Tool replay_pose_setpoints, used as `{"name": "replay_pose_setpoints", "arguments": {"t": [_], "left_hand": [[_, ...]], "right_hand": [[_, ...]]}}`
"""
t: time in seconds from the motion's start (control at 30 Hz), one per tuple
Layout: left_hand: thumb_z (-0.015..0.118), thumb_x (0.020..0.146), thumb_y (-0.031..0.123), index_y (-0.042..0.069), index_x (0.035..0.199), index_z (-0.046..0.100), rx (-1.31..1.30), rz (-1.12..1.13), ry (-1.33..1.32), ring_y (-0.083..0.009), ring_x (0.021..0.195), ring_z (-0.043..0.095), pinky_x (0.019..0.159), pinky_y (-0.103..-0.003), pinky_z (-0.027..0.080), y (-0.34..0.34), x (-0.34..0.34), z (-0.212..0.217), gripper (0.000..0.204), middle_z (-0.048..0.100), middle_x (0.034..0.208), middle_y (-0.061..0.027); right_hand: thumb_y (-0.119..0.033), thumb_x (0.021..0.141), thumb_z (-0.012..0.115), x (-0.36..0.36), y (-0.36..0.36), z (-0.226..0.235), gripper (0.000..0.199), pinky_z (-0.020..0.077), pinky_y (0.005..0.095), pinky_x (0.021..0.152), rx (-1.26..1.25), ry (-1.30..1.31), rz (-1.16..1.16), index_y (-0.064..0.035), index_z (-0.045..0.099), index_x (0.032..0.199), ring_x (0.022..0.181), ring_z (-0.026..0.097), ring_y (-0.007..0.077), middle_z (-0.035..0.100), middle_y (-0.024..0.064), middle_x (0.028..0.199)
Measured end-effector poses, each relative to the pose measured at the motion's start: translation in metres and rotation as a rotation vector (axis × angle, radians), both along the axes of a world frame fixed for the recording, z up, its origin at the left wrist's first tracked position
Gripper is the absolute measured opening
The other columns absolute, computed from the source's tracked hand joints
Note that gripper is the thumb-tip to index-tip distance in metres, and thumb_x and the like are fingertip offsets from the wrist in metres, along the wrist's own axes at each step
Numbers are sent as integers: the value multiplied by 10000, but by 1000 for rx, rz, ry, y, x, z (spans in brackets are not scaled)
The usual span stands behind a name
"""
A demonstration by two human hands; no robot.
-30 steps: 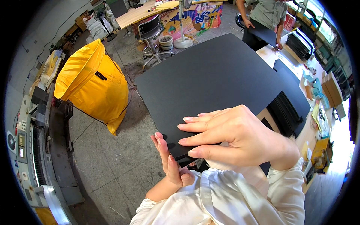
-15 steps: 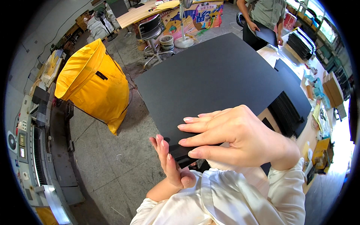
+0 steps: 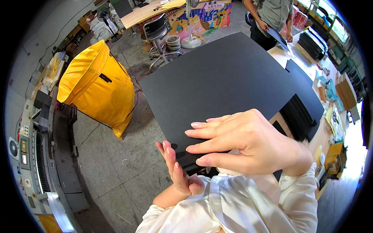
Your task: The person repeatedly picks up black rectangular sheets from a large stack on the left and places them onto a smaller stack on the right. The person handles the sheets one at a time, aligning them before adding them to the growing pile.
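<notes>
two hands are working here — a left hand (image 3: 179,171) and a right hand (image 3: 248,141). one large black sheet (image 3: 221,85) is lying under them, one yellow bag (image 3: 97,87) is standing nearby — one chair (image 3: 157,31), one other person (image 3: 272,15).

The right hand (image 3: 252,145) lies flat, palm down, with its 4 fingers (image 3: 206,136) stretched out straight and close together, pointing left. The thumb sits below them. The left hand (image 3: 178,171) stands on its edge just under those fingertips, open, fingers pointing up. Both arms wear white sleeves.
</notes>
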State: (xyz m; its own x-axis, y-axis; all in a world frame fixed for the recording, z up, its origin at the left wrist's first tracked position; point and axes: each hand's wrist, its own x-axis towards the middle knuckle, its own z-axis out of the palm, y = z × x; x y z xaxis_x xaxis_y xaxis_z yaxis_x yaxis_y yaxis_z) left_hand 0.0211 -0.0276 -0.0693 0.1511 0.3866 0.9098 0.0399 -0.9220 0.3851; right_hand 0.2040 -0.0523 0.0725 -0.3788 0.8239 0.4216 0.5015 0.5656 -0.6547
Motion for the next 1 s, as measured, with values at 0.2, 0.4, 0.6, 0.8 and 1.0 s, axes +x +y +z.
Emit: {"name": "replay_pose_setpoints", "arguments": {"t": [0.2, 0.4, 0.6, 0.8, 1.0], "left_hand": [[200, 1011, 379, 21, 1488, 220, -31, 21, 31, -504, 1370, 300, 1098, -696, 145, -1, -2, 2, 597, 282, 1489, -310], [210, 1007, 386, 24, 1487, 212, 23, 24, 6, -505, 1368, 301, 1088, -712, 154, 3, 0, 2, 601, 280, 1487, -312], [219, 1005, 395, 32, 1492, 201, -10, 34, 48, -502, 1375, 291, 1089, -711, 153, 2, -3, 0, 608, 261, 1497, -307], [228, 1007, 399, 37, 1492, 199, -5, 26, 49, -490, 1382, 287, 1094, -705, 149, 2, -3, 0, 606, 255, 1502, -301], [226, 1012, 405, 41, 1492, 195, 23, 35, 45, -483, 1385, 285, 1098, -699, 150, 4, -1, 0, 603, 249, 1508, -291]], "right_hand": [[-179, 809, 728, -1, 1, 2, 241, 510, 424, 936, -29, 32, 13, -16, 740, 986, 1034, 665, 342, 692, 220, 1034], [-235, 861, 649, 0, 2, 0, 245, 534, 367, 896, 2, 16, 2, -32, 742, 960, 1034, 663, 303, 694, 185, 1054], [-241, 858, 652, 0, 2, 0, 250, 534, 365, 896, -8, 12, 4, -37, 743, 969, 1043, 659, 304, 691, 184, 1067], [-249, 860, 646, 1, 2, 1, 259, 531, 369, 900, -21, -7, 7, -39, 742, 978, 1060, 652, 305, 688, 183, 1082], [-248, 859, 647, 1, 2, 0, 261, 530, 369, 905, -13, -7, 1, -38, 741, 980, 1060, 653, 304, 687, 185, 1082]]}}
